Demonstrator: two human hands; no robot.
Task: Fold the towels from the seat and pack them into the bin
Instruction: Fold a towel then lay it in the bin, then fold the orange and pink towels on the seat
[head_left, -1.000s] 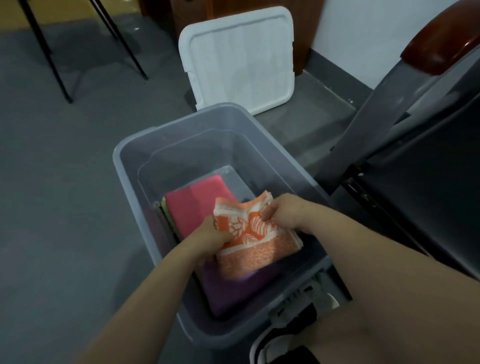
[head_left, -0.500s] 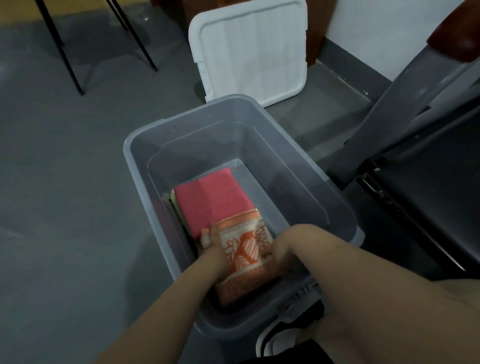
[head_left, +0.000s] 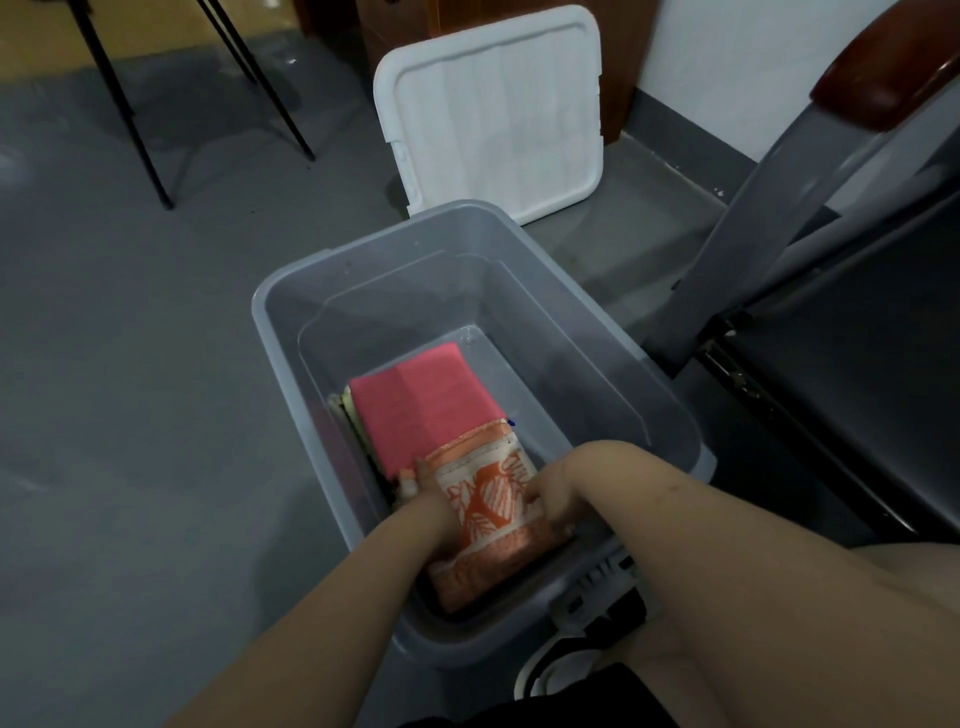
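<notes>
A translucent grey bin (head_left: 524, 291) stands on the floor in front of me. Inside it lies a folded pink towel (head_left: 423, 402), with paler folded towels showing under its left edge. A folded orange-and-white patterned towel (head_left: 485, 512) lies at the bin's near end, overlapping the pink one. My left hand (head_left: 423, 501) holds the patterned towel's left edge, fingers down along its side. My right hand (head_left: 553, 493) grips its right edge, fingertips hidden behind the towel. The seat (head_left: 852, 374) at the right is dark, with no towels on its visible part.
The bin's white lid (head_left: 498, 109) leans upright against brown furniture behind the bin. A grey chair frame (head_left: 737, 218) with a red-brown armrest (head_left: 883, 78) stands close to the bin's right side. Thin black stand legs (head_left: 130, 104) are at the far left on grey floor.
Both hands have lowered the patterned towel from above the pile down onto the bin's near end. Since half a second ago the hands have barely moved.
</notes>
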